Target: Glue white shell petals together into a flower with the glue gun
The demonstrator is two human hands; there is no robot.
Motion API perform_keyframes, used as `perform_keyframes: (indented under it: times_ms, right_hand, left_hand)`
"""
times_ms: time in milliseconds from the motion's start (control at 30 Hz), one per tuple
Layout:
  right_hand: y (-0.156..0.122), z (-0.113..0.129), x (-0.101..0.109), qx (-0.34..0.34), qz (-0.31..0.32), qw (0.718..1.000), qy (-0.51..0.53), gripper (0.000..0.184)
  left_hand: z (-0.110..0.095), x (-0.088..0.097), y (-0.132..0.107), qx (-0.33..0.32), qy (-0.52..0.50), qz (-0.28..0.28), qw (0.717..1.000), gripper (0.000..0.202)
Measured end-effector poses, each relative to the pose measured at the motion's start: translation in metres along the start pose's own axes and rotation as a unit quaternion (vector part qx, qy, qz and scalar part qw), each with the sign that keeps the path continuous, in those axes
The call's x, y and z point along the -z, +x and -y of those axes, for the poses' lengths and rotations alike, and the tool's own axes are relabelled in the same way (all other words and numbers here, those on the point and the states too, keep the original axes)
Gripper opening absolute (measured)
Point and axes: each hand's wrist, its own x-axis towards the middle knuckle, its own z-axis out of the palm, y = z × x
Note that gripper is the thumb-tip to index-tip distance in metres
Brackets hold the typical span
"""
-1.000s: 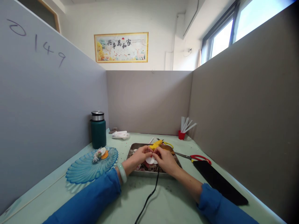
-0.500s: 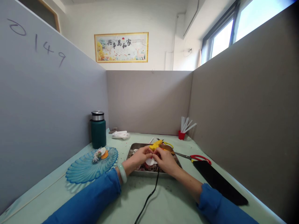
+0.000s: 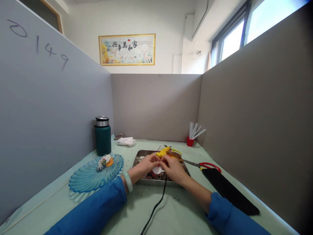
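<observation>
Grey partitions box in the bench on L, R & far sides; its cover is pale green. Metal tray mid-bench w/ mixed small bits in it. L hand & R hand meet over it, fingertips pinched close tog.; can't tell exactly what's gripped, as fingers hide it. White round piece shows just below fingertips, over tray; held or lying, can't tell.

In the way: yellow glue gun right behind the hands at tray's far side, black cord running from tray's near side twd viewer. R of tray, red-handled scissors, blades pointing at tray, beside black flat item. Yellow-handled tool just past tray. Far R: red cup w/ white sticks. L side: blue plate w/ small orange/white pcs, green flask behind it; white packet farther back.
</observation>
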Motion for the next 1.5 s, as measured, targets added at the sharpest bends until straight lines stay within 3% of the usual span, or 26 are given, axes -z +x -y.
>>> perform_keyframes:
  times_ms: [900,1167,1500]
  right_hand:
    - [0.0,0.001,0.001,-0.005,0.01,1.0,-0.006,0.02]
    - [0.0,0.002,0.0,-0.016,0.026,0.999,-0.018,0.021]
    - [0.0,-0.001,-0.003,-0.011,0.029,0.999,-0.03,0.021]
  left_hand:
    - [0.007,0.001,0.003,-0.014,0.015,-0.006,1.0,0.026]
    - [0.014,0.003,0.007,-0.052,0.07,-0.032,0.996,0.02]
    - [0.009,0.002,0.005,-0.052,0.136,-0.045,0.988,0.013]
